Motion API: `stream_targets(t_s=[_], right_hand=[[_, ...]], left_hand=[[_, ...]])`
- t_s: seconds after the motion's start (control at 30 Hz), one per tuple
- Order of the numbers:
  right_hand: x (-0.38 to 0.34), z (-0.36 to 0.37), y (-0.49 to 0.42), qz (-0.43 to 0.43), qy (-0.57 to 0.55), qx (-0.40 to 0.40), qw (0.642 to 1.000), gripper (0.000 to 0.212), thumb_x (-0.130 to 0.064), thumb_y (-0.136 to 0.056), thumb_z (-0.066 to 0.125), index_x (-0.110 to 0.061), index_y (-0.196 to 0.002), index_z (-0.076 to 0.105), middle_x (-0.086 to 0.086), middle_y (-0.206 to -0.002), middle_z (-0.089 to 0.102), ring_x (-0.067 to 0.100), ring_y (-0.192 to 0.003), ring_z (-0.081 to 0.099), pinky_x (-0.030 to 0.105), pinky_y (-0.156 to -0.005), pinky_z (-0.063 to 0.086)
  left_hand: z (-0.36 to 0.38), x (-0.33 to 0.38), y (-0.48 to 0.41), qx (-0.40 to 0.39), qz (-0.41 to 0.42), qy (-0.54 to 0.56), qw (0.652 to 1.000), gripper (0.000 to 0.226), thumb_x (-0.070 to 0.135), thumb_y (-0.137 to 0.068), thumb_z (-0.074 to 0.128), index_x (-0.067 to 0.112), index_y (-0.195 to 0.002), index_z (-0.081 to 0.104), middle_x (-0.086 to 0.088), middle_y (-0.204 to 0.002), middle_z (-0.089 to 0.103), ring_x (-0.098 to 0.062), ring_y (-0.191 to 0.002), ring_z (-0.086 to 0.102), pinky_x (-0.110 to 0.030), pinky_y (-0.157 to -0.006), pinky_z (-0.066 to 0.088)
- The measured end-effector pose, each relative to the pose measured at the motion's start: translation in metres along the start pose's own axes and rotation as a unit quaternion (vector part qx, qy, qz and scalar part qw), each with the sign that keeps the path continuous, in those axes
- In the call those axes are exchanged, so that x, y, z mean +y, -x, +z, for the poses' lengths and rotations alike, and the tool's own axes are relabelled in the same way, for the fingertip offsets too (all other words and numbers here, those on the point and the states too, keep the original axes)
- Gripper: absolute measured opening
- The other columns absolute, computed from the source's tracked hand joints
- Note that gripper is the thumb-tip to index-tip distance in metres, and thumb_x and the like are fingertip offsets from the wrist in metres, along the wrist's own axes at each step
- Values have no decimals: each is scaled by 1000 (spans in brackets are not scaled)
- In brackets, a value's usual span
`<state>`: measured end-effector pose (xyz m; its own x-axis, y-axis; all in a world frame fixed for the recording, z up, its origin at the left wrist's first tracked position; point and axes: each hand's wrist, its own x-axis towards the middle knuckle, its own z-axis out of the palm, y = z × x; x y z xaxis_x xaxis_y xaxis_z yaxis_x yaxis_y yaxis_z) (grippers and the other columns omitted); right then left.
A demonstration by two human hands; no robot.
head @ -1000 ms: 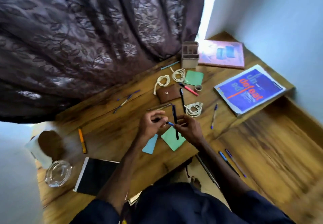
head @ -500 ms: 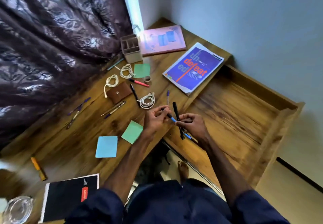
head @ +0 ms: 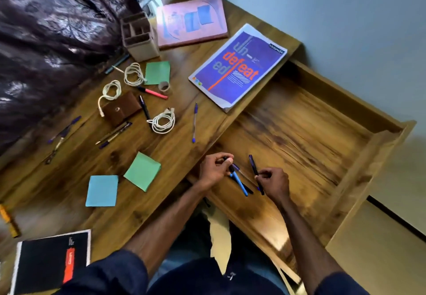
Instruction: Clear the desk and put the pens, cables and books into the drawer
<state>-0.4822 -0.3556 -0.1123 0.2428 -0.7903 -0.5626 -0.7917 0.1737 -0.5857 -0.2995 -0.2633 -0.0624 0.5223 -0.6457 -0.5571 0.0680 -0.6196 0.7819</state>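
The drawer [head: 378, 172] stands pulled right out on the right of the desk [head: 179, 140]; raised walls all round, and its wooden floor is bare over the far and right parts, so lots of room in there. Both hands work over its near-left corner, just past the desk edge. The left hand [head: 213, 170] is curled round a blue pen [head: 239, 183] w/ a black one beside it, tips slanting down toward the drawer floor; the right hand [head: 274, 180] pinches a dark pen [head: 254, 168] btwn thumb and fingers. A clear pen lies btwn the hands; can't tell if it's held or resting in the drawer.

The blue "defeat" book [head: 237, 68] lies hard against the desk's right edge; a purple-capped pen [head: 194, 123] lies alone nr that edge. The pink book [head: 191, 20] sits far back beside a beige pen holder [head: 138, 39].

Mid-desk: three white cable coils [head: 162, 122], a brown pouch [head: 121, 109], a pink marker [head: 153, 92], a tape roll [head: 164, 86]; nearer, a green sticky pad [head: 143, 171] and a blue one [head: 102, 191]. A black notebook [head: 50, 264] is at the near-left corner. A dark curtain [head: 46, 41] runs along the left; a pale wall [head: 345, 18] is on the far right.
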Motion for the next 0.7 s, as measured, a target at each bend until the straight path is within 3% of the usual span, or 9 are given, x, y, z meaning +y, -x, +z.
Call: stream_targets(t_s=[0.2,0.37,0.57,0.7], right_hand=[[2,15,-27,-65,86,-39,993,19,-17,-81,77,-20,-99,80,-1,-92,78,16,-85,72,31,-81,59],[1,17,-32,-147,129,-28,980,21,-18,-84,69,-16,-103,77,7,-97,77,26,-89,70,36,-79,58],[-3,16,-28,-171,200,-5,965,21,-18,-94,62,-16,-109,75,10,-104,70,29,-93,67,39,-78,57],[-2,17,-24,-186,218,-5,958,20,-22,-93,67,-18,-111,75,7,-105,69,26,-93,66,38,-76,57]], left_hand=[[10,-8,-8,-4,-21,-13,1000,21,18,-96,68,14,-116,75,0,-107,70,-8,-85,75,-31,-76,65],[15,-12,-6,3,-41,7,999,22,15,-96,68,9,-117,75,-10,-111,73,-18,-92,76,-39,-80,65],[18,-16,-2,-9,-52,16,998,22,16,-96,69,11,-117,74,-9,-111,73,-17,-90,77,-40,-81,65],[16,-15,-3,-6,-49,19,999,24,16,-96,69,10,-118,73,-11,-113,72,-18,-92,76,-38,-79,65]])
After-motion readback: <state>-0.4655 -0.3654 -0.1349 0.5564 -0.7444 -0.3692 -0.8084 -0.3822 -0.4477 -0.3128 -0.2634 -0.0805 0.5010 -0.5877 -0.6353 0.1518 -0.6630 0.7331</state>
